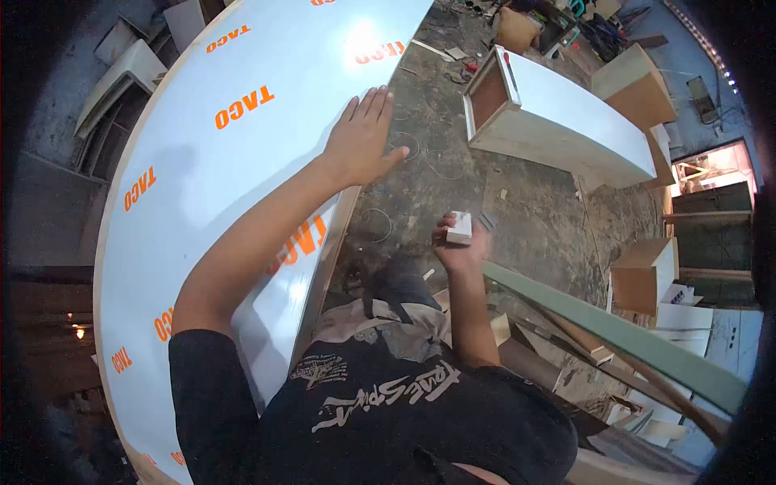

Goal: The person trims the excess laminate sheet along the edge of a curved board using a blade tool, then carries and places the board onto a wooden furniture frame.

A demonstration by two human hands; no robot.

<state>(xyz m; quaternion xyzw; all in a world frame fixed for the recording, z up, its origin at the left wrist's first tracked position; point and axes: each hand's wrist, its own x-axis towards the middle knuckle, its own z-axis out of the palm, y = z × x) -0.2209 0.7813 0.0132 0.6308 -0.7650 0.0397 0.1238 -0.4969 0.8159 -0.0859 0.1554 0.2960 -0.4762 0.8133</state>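
A large white panel (202, 186) printed with orange "TACO" lettering fills the left side. My left hand (364, 137) lies flat on it near its right edge, fingers stretched out and thumb pointing past the edge. Over the floor to the right of the panel, my right hand (465, 246) is closed around a small white block (460, 227). A small grey piece (487, 220) shows at the fingertips, blurred, and I cannot tell whether it is part of the block. The block is apart from the panel.
A long white cabinet box (566, 113) lies on the stained floor, a red-handled tool (510, 69) on its end. A pale green board (622, 331) runs diagonally at lower right. Cardboard boxes (638, 87) stand farther right; clutter lies at the back.
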